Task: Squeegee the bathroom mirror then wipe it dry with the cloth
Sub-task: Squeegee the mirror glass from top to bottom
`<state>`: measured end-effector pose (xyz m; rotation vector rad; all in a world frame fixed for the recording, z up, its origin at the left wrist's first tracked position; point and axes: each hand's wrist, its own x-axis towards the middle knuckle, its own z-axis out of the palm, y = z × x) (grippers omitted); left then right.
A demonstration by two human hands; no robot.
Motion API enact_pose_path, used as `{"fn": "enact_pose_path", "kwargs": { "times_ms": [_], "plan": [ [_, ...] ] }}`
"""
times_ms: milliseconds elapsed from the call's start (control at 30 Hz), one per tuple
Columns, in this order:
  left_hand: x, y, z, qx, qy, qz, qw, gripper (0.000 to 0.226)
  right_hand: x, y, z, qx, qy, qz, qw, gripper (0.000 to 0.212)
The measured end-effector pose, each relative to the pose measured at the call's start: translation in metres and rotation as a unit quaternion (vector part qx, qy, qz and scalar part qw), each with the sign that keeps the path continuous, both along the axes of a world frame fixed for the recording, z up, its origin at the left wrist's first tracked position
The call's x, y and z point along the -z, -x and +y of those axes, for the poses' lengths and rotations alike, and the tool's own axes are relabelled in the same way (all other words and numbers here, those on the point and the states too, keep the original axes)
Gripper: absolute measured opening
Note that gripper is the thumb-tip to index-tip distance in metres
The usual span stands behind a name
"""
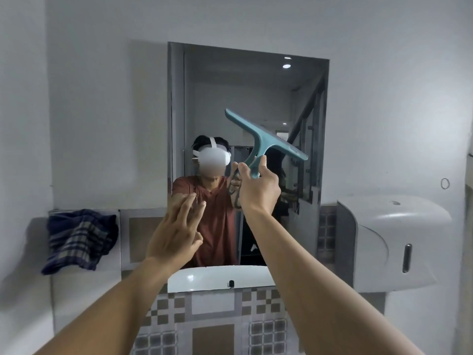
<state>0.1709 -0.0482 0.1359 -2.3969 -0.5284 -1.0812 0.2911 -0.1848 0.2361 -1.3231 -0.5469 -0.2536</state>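
Two bare hands rise before a bathroom mirror (256,98), with the squeegeeing seemingly about to begin. At far left, a dark plaid cloth (79,242) lies crumpled on a white ledge (35,226), part of it drooping over the front edge; soft and limp, it looks light enough to be gathered in a loose fistful from its bunched top. Next, the left hand (174,231) hovers with its fingers spread and nothing in them, close to the mirror's lower left corner, though whether the fingertips touch the glass is hard to judge from this angle. The right hand (258,188) has its grip closed around the lower handle of a teal squeegee (266,142), thumb and fingers wrapped on the stem, the blade tilted down to the right in front of the glass. The rigid plastic tool appears light and one-handed work; a hold low on the handle gives leverage, but wet plastic could slip. The mirror is fragile and fixed to the wall, so even, moderate pressure suits it. At right, a white dispenser (389,242) hangs on the wall beside the mirror.
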Motion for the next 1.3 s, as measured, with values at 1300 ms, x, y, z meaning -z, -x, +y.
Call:
{"fn": "enact_pose_path", "kwargs": {
  "times_ms": [1300],
  "plan": [
    [0.019,0.005,0.01,-0.001,-0.007,-0.031,1.0,0.109,0.005,-0.026,-0.041,0.138,0.304,-0.408,0.85,0.048]
  ]
}}
